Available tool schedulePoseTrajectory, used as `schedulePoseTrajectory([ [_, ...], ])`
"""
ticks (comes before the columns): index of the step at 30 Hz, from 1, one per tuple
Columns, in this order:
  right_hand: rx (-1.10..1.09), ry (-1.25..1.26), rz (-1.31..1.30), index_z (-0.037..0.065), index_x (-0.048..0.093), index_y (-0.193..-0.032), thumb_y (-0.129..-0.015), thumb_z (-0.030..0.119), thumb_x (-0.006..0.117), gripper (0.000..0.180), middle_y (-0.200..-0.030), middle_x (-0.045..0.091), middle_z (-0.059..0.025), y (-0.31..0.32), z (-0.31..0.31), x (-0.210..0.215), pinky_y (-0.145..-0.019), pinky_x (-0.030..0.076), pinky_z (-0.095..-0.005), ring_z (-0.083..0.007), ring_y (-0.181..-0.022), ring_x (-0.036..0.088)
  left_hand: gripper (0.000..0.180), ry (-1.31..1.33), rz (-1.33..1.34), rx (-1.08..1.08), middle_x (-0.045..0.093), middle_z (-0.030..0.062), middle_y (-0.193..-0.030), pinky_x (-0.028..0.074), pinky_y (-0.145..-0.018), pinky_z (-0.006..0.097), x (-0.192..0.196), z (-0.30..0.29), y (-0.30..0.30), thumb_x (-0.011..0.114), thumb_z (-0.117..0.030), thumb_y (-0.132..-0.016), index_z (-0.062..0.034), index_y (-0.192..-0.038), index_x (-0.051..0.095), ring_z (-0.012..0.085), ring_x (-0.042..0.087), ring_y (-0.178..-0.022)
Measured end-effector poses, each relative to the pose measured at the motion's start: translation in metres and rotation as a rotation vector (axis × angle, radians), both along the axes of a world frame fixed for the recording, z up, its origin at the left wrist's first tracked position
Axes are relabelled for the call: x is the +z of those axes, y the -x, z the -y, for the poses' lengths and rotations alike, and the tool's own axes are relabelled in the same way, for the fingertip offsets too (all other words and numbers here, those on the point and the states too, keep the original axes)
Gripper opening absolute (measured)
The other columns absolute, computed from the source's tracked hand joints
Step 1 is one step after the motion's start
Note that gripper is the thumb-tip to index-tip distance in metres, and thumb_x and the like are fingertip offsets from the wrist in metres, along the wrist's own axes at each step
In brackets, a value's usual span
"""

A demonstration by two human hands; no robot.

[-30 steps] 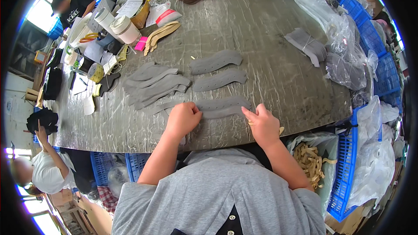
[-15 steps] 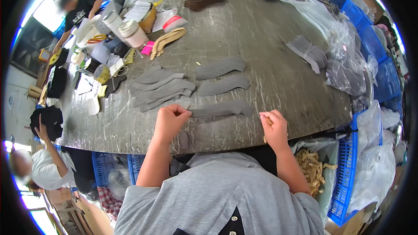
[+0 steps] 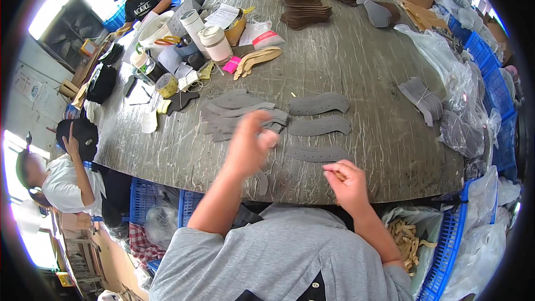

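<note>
A: What is being handled, and where does it lie?

B: Flat grey cut pieces, long and curved with a row of small holes, are laid out on the grey worktable (image 3: 362,67). Three are set singly in a column ahead of the hands: the far piece (image 3: 319,103), the middle piece (image 3: 320,127) and the near piece (image 3: 315,153). A loose grey stack (image 3: 239,114) is fanned just to their left (its count cannot be told, since the pieces overlap).

A: How would such a piece be expected to behave?

B: It is judged light, thin and limp, likely to droop if lifted by one tip. It would best be taken near the middle of its long edge, or at both ends; on the smooth table an edge may need to be slid up first.

A: And the hands?

B: The left hand (image 3: 248,145) is raised over the stack's near edge and is blurred, so whether the fingers are closed cannot be told. The right hand (image 3: 348,181) is held at the table's near edge, just below the near piece, its fingertips pinched together on something small and pale that cannot be made out.

A: Anything else counted?

B: One tied grey bundle (image 3: 421,97) is seen well to the right, and one tan fan of pieces (image 3: 256,58) farther back.
</note>
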State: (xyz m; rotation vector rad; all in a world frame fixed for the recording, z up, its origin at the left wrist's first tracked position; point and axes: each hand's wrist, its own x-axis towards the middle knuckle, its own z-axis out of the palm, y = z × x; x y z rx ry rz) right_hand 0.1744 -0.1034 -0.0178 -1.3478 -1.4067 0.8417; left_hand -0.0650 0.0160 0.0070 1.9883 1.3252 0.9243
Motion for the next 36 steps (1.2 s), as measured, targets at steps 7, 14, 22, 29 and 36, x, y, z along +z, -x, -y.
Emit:
schedulePoseTrajectory([
  [7,0.124,-0.011,-0.015,-0.001,0.063,-0.083,-0.075,0.005,0.070,0.012,-0.078,0.064,-0.0118,0.021,-0.011,0.026,-0.061,0.047,-0.0322,-0.0233,-0.069,0.062,0.097,-0.228,0.162,-0.496,0.050,0.0208,-0.125,0.046,-0.086,0.044,0.005,0.044,-0.084,0.038,-0.082,-0.081,0.0020,-0.131,0.042,0.0354,0.050,-0.098],
  [14,0.069,-0.081,-0.047,0.000,0.064,-0.085,-0.075,0.006,0.070,0.013,-0.078,0.063,-0.0111,0.019,-0.007,0.019,-0.061,0.046,-0.0327,-0.0238,-0.068,0.061,0.103,-0.041,0.265,-0.540,0.047,0.0184,-0.127,0.043,-0.089,0.042,0.006,0.051,-0.091,0.032,-0.086,-0.080,0.0017,-0.133,0.040,0.0310,0.047,-0.099],
  [22,0.095,-0.144,0.035,0.001,0.063,-0.086,-0.074,0.001,0.068,0.013,-0.077,0.062,-0.0122,0.018,-0.010,0.015,-0.059,0.047,-0.0353,-0.0275,-0.067,0.061,0.103,-0.065,0.211,-0.468,0.047,0.0143,-0.129,0.042,-0.091,0.040,-0.005,0.047,-0.089,0.032,-0.086,-0.079,0.0018,-0.133,0.039,0.0287,0.046,-0.100],
  [29,0.124,-0.290,0.123,0.002,0.062,-0.088,-0.073,-0.002,0.067,0.016,-0.077,0.062,-0.0118,0.016,-0.013,0.005,-0.058,0.047,-0.0355,-0.0285,-0.067,0.061,0.104,0.045,0.262,-0.489,0.046,0.0149,-0.130,0.042,-0.093,0.039,-0.004,0.049,-0.089,0.034,-0.085,-0.080,0.0022,-0.135,0.037,0.0266,0.045,-0.101],
  [36,0.028,0.033,-0.187,0.001,0.063,-0.084,-0.081,0.001,0.067,0.006,-0.076,0.063,-0.0051,0.021,-0.010,0.012,-0.057,0.045,-0.0277,-0.0122,-0.065,0.058,0.100,0.650,0.840,-0.563,0.043,0.0098,-0.137,0.034,-0.103,0.040,-0.003,0.048,-0.091,0.019,-0.086,-0.082,-0.0054,-0.137,0.039,0.0231,0.037,-0.123],
])
